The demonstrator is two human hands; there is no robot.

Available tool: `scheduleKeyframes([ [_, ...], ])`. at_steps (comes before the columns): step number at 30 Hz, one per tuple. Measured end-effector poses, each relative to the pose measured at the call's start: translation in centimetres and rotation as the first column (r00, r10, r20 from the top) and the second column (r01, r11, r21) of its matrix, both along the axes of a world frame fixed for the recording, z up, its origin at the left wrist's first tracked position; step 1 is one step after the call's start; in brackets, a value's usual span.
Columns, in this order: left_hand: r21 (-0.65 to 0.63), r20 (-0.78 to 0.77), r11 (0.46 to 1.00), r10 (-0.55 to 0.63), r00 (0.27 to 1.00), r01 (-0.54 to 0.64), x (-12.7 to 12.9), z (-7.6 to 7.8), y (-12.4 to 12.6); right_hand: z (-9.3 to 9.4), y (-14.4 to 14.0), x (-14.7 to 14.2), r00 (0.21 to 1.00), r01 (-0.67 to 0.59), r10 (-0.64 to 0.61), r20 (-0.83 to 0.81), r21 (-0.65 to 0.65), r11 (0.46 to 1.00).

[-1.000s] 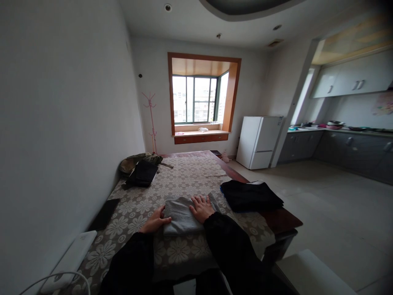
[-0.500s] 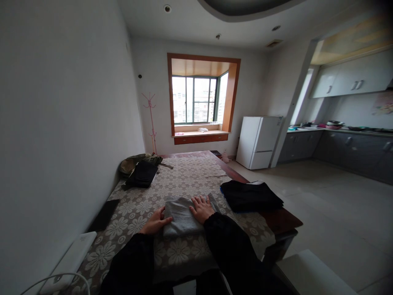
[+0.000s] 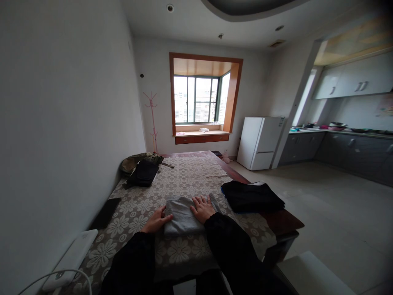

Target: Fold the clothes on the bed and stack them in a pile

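Observation:
A grey folded piece of clothing (image 3: 182,219) lies flat on the patterned tablecloth in front of me. My left hand (image 3: 156,221) rests against its left edge, thumb stretched over the fabric and fingers spread away from the thumb. Across the upper right part of the cloth lies my right hand (image 3: 202,209), palm down with its fingers spread. Both hands touch the fabric without gripping it. To the right sits a stack of dark folded clothes (image 3: 251,196), with a little blue showing at its edge.
A dark item (image 3: 143,173) and a camouflage bag (image 3: 132,162) lie at the table's far left. Nearer along the wall are a flat black object (image 3: 105,214) and a white power strip (image 3: 70,260) with a cable. A white stool (image 3: 310,272) stands lower right.
The view has shifted very slightly. Both hands and the grey clothing keep the same places relative to each other.

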State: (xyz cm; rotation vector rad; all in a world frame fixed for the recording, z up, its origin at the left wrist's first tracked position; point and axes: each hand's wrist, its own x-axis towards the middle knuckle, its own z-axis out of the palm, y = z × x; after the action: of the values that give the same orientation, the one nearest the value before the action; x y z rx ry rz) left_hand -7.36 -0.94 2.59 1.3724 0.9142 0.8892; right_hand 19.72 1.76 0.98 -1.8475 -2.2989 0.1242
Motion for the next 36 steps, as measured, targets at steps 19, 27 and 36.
scheduleKeyframes([
  [19, 0.202, -0.073, 0.969, 0.157, 0.985, -0.140, 1.0, -0.7, 0.2, -0.7, 0.3, 0.2, 0.994, -0.023, 0.030, -0.104, 0.069, 0.997],
  [27, -0.080, 0.168, 0.992, 0.112, 0.979, -0.100, 1.3, -1.2, 0.6, 0.1, 0.9, 3.0, 0.946, 0.027, 0.038, -0.323, 0.192, 0.981],
  [36, -0.176, 0.326, 0.968, 0.231, 0.917, -0.182, 2.0, -1.1, 0.2, -3.1, 0.3, 8.1, 0.692, 0.207, -0.072, -0.718, 0.102, 0.973],
])
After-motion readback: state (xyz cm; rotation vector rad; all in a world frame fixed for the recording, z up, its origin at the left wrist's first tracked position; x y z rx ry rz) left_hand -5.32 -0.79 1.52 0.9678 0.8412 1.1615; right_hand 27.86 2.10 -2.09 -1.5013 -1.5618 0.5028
